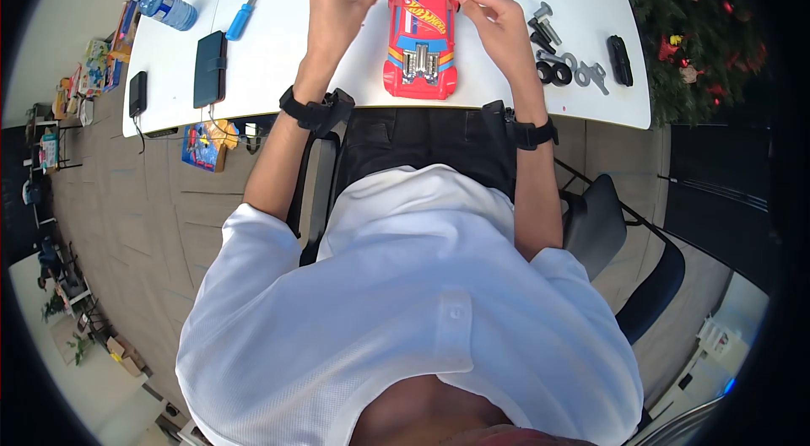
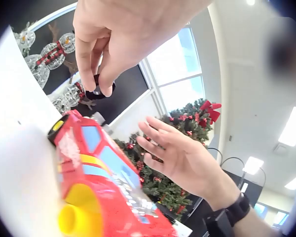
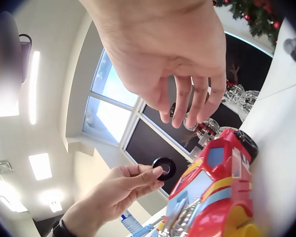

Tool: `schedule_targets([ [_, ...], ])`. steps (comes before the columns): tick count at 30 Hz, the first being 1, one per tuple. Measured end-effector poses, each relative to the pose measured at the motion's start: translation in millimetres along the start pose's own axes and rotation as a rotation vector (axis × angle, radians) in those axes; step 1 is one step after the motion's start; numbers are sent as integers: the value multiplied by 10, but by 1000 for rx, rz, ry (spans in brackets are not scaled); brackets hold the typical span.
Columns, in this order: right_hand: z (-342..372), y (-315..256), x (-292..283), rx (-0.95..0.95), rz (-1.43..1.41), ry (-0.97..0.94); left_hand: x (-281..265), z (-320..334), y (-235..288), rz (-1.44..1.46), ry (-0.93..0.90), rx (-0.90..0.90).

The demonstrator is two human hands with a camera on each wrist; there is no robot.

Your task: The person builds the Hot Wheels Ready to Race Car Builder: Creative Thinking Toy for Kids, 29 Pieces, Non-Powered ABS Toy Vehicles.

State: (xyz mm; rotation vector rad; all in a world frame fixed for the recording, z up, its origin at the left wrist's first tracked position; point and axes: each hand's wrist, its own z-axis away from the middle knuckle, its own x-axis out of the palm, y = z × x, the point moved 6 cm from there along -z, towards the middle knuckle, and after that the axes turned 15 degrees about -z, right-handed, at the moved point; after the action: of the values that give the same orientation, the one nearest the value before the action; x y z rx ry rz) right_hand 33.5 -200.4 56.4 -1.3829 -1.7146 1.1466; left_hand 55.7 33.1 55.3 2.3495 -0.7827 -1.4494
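Observation:
A red toy car (image 1: 422,66) with blue and yellow stripes lies lengthwise on the white table. The left hand (image 1: 336,17) is beside its far left side; thumb and fingers of that hand (image 3: 126,190) pinch a black ring (image 3: 164,169), seen partly behind the fingertips as a dark piece (image 2: 96,92) in the left wrist view. At the far right side, the right hand (image 1: 496,22) has relaxed, slightly bent fingers; it looks empty in the left wrist view (image 2: 180,157). Side views show black wheels (image 2: 57,129) (image 3: 246,144) at one end and yellow hubs (image 2: 74,218) (image 3: 242,230) near the other.
Right of the car lie grey bolt-like pieces (image 1: 547,27), black rings (image 1: 561,72) and a black case (image 1: 619,60). On the left are a blue screwdriver (image 1: 243,17), a dark wallet-like case (image 1: 210,70), a black device (image 1: 137,93) and a water bottle (image 1: 169,9).

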Motion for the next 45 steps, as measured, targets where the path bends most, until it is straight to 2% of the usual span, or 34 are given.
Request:
schedule_targets([
  [1,24,-13,-23,-38,103,39,49,-15,-176,36,102,11],
  [2,48,-33,-36,-76,206,79,74,-1,-226,30,107,12],
  [3,74,-33,-26,-81,202,76,139,6,-324,35,44,-66],
  [5,114,-12,-44,-45,499,151,226,11,-403,28,-40,-166],
  [6,110,31,-27,-49,497,145,255,-6,-410,25,-34,-170],
  [8,157,257,-75,118,354,230,395,-4,-422,18,-191,-228],
  [9,178,407,-87,117,355,223,438,-19,-407,12,-182,-146],
  [11,177,720,-100,192,112,178,490,-3,-374,12,-211,-132],
  [15,199,630,-3,152,127,176,566,29,-400,48,-263,-127],
  [17,192,508,41,281,130,186,628,51,-462,44,-275,-136],
  [21,200,607,34,266,184,172,698,66,-436,66,-181,-27],
  [23,196,607,28,262,98,194,621,63,-377,96,-140,12],
  [28,198,683,3,197,0,131,716,48,-485,123,-217,49],
  [33,197,661,-52,248,187,112,724,55,-513,178,-323,-50],
  [36,231,696,-192,217,124,165,647,62,-474,270,-297,-89],
  [38,236,486,-400,144,230,203,616,73,-512,255,-321,-191],
  [40,238,307,-713,143,416,192,707,74,-667,246,-359,-183],
  [41,272,261,-858,146,419,191,726,78,-705,271,-353,-167],
  [43,369,151,-1196,139,477,323,765,67,-752,300,-347,-155],
  [45,480,91,-1447,160,526,360,798,60,-711,342,-400,-82],
])
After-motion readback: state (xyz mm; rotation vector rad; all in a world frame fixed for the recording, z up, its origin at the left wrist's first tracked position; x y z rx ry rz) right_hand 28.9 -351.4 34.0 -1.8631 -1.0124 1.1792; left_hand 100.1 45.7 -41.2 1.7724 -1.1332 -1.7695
